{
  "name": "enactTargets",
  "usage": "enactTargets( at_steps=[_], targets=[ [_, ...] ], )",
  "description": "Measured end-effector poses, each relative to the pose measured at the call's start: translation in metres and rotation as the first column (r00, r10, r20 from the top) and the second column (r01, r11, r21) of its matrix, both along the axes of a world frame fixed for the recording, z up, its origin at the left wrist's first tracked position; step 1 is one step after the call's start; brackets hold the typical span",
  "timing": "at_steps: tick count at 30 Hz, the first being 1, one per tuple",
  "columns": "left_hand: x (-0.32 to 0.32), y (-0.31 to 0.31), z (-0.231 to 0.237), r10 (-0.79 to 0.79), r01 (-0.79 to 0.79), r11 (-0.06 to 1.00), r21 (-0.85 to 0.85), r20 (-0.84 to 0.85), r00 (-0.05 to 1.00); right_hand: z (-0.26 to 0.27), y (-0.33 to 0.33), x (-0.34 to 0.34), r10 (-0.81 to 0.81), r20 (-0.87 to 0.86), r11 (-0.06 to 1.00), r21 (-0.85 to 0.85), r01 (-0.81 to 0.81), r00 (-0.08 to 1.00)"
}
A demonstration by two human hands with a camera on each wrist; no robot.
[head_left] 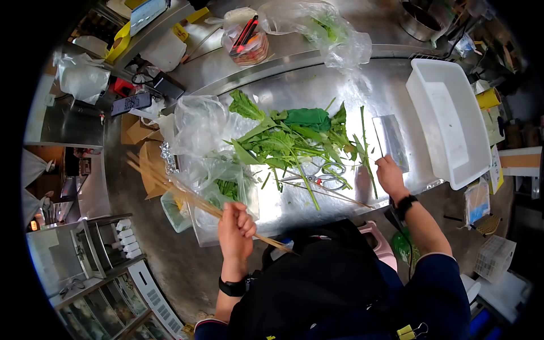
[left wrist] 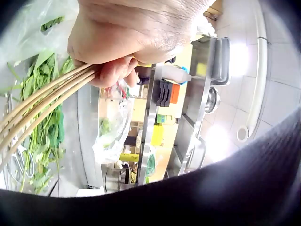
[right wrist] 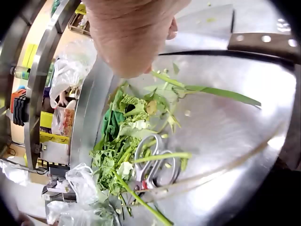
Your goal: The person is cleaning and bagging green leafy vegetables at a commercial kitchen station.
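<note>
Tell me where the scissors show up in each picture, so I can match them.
Head: scissors just right of centre.
Left wrist: scissors at the lower left edge.
Right wrist: scissors below centre.
Shared landmark: the leafy greens beside them.

We see sticks (head_left: 191, 198) blurred at left, the right hand (right wrist: 134, 35) hiding most of its fingers, the knife handle (right wrist: 263, 43) cropped short!

The table (head_left: 272, 207) looks glossy metal; the sticks (head_left: 198, 202), wood; the tub (head_left: 447, 124), smooth plastic.
</note>
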State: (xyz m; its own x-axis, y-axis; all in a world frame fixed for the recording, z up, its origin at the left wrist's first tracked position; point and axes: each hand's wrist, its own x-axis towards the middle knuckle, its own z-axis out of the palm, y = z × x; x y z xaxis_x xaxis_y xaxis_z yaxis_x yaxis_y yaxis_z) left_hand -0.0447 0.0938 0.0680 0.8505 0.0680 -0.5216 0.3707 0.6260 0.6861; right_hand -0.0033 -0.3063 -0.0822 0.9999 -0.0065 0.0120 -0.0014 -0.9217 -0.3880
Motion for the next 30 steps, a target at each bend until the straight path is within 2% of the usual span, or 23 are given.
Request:
enactTargets(
  at_steps=[1, 2, 3, 4, 5, 6, 7, 9, 10, 12, 14, 15, 17, 19, 21, 24, 25, 26, 27, 28, 29, 30],
  targets=[
    [0.002, -0.003, -0.003, -0.002, 0.002, 1.000, -0.009, 0.001, 1.000, 0.008, -0.001, -0.017, -0.019, 0.041, 0.997, 0.072, 0.016, 0.999],
    [0.004, -0.008, -0.006, -0.040, 0.040, 0.999, -0.027, -0.004, 0.999, 0.012, 0.003, -0.034, -0.053, -0.041, 0.987, 0.150, 0.059, 0.998],
    [0.005, -0.013, -0.009, -0.083, 0.082, 0.996, -0.043, -0.009, 0.997, -0.007, 0.003, -0.050, 0.030, -0.028, 0.980, 0.197, -0.024, 0.999],
    [0.006, -0.017, -0.013, -0.126, 0.125, 0.991, -0.052, -0.014, 0.992, 0.010, 0.028, -0.062, -0.032, -0.256, 0.922, 0.367, 0.128, 0.966],
    [0.006, -0.022, -0.014, -0.139, 0.138, 0.989, -0.059, -0.014, 0.990, -0.012, 0.038, -0.076, 0.057, -0.205, 0.925, 0.380, 0.026, 0.977],
    [0.007, -0.026, -0.014, -0.174, 0.173, 0.984, -0.053, -0.025, 0.984, -0.021, 0.051, -0.079, 0.172, -0.146, 0.958, 0.257, -0.131, 0.974],
    [0.007, -0.029, -0.013, -0.204, 0.203, 0.978, -0.041, -0.037, 0.978, -0.026, 0.065, -0.084, 0.172, -0.109, 0.959, 0.247, -0.141, 0.979],
    [0.009, -0.031, -0.008, -0.216, 0.216, 0.976, -0.004, -0.041, 0.976, -0.046, 0.077, -0.085, 0.062, -0.170, 0.990, 0.139, -0.039, 0.983],
    [0.009, -0.031, -0.007, -0.218, 0.218, 0.976, 0.006, -0.029, 0.976, -0.051, 0.080, -0.086, 0.060, -0.168, 0.988, 0.151, -0.035, 0.984],
    [0.011, -0.028, -0.008, -0.236, 0.237, 0.971, 0.022, -0.011, 0.972, -0.054, 0.081, -0.084, 0.135, -0.218, 0.989, 0.089, -0.118, 0.967],
    [0.011, -0.026, -0.013, -0.196, 0.196, 0.980, -0.020, -0.059, 0.979, -0.045, 0.071, -0.086, 0.155, -0.180, 0.986, 0.093, -0.141, 0.971],
    [0.011, -0.027, -0.013, -0.204, 0.203, 0.979, -0.027, -0.054, 0.978, -0.034, 0.064, -0.087, 0.192, -0.147, 0.979, 0.092, -0.180, 0.970],
    [0.011, -0.026, -0.013, -0.182, 0.181, 0.983, -0.020, -0.040, 0.983, 0.013, 0.039, -0.086, 0.280, -0.218, 0.960, 0.089, -0.267, 0.935],
    [0.011, -0.026, -0.014, -0.195, 0.194, 0.980, -0.037, -0.030, 0.980, 0.038, -0.002, -0.093, 0.283, -0.257, 0.958, 0.018, -0.288, 0.924],
    [0.014, -0.029, -0.016, -0.218, 0.216, 0.974, -0.063, -0.014, 0.976, 0.088, -0.031, -0.100, 0.096, -0.357, 0.993, -0.031, -0.114, 0.929],
    [0.017, -0.041, -0.019, -0.162, 0.161, 0.986, 0.040, 0.027, 0.986, 0.137, -0.069, -0.109, 0.054, -0.414, 0.998, -0.008, -0.063, 0.908],
    [0.019, -0.043, -0.019, -0.173, 0.172, 0.985, 0.025, 0.042, 0.984, 0.150, -0.067, -0.111, 0.001, -0.407, 0.951, 0.282, 0.124, 0.913],
    [0.023, -0.043, -0.018, -0.189, 0.189, 0.982, 0.008, 0.079, 0.979, 0.163, -0.062, -0.112, -0.044, -0.408, 0.790, 0.545, 0.282, 0.912],
    [0.027, -0.045, -0.016, -0.199, 0.201, 0.980, -0.006, 0.120, 0.973, 0.178, -0.043, -0.107, -0.076, -0.505, 0.668, 0.614, 0.420, 0.860],
    [0.030, -0.051, -0.012, -0.193, 0.197, 0.980, -0.015, 0.130, 0.973, 0.186, -0.025, -0.102, -0.080, -0.550, 0.611, 0.632, 0.476, 0.832],
    [0.034, -0.055, -0.012, -0.238, 0.244, 0.970, -0.014, 0.166, 0.957, 0.188, -0.003, -0.094, -0.055, -0.568, 0.497, 0.697, 0.516, 0.821],
    [0.037, -0.063, -0.010, -0.278, 0.285, 0.959, -0.008, 0.192, 0.941, 0.178, 0.016, -0.088, 0.016, -0.522, 0.418, 0.778, 0.469, 0.853]
  ],
)
